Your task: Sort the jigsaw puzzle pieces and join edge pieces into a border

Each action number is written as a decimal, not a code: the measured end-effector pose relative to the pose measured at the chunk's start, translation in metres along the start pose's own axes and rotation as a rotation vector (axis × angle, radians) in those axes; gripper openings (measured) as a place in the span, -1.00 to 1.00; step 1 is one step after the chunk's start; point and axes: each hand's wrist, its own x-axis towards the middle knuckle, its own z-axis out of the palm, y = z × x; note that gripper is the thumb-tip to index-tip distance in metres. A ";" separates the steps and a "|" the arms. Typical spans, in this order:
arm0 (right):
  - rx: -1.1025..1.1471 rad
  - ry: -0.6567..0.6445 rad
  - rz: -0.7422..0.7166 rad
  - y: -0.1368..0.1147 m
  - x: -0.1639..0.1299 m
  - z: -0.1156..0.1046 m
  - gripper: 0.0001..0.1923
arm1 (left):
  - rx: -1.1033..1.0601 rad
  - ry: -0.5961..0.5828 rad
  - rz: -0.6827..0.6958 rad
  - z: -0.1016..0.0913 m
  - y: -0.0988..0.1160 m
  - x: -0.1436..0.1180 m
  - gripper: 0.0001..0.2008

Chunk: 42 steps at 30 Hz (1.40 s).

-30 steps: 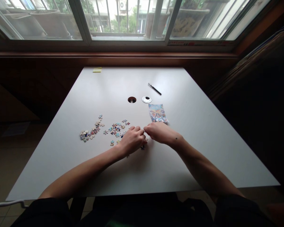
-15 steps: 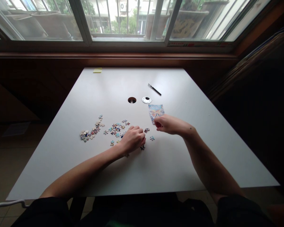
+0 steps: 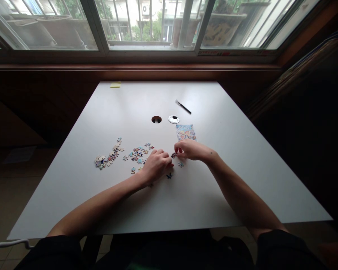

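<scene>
Small jigsaw pieces lie scattered on a white table (image 3: 214, 195). My left hand (image 3: 156, 165) rests on the table with its fingers curled, at the right end of a loose cluster of pieces (image 3: 138, 153); what lies under it is hidden. My right hand (image 3: 193, 150) reaches in from the right, and its fingertips pinch a small dark puzzle piece (image 3: 173, 155) just beside the left hand's knuckles. A blue piece (image 3: 180, 164) and a dark piece (image 3: 169, 175) lie near both hands. A colourful picture card (image 3: 185, 131) sits just beyond my right hand.
A second group of pieces (image 3: 105, 159) lies further left. A cable hole (image 3: 156, 119), its white round cap (image 3: 174, 119) and a black pen (image 3: 183, 107) are at mid-table. A yellow note pad (image 3: 115, 85) sits at the far edge, under the window.
My right hand went from beside the left hand out to the picture card, then came back left to the piece by the left knuckles. The left hand stayed put.
</scene>
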 end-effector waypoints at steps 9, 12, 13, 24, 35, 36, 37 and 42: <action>-0.010 0.009 -0.011 -0.001 0.001 0.004 -0.94 | -0.238 0.026 -0.073 -0.066 -0.046 0.002 -0.70; -0.001 0.042 -0.020 -0.003 0.001 0.000 -0.88 | -0.201 0.075 -0.178 -0.093 -0.090 -0.024 -0.74; 0.002 0.060 -0.022 -0.003 0.002 -0.001 -0.87 | -0.160 0.085 -0.195 -0.097 -0.103 -0.037 -0.77; 0.048 0.217 -0.010 -0.007 0.015 0.013 -0.79 | -0.068 0.150 -0.125 -0.058 -0.110 -0.100 -0.81; 0.224 0.665 -0.022 0.020 -0.044 0.068 -0.80 | -0.023 0.108 -0.182 -0.036 -0.095 -0.084 -0.81; 0.249 0.693 0.014 0.024 -0.043 0.071 -0.81 | -0.038 0.122 -0.203 -0.036 -0.096 -0.084 -0.84; 0.269 0.719 0.039 0.027 -0.041 0.072 -0.81 | -0.054 0.141 -0.224 -0.036 -0.097 -0.083 -0.86; 0.348 0.746 0.079 0.033 -0.031 0.070 -0.81 | -0.293 0.176 -0.282 -0.052 -0.103 -0.087 -0.89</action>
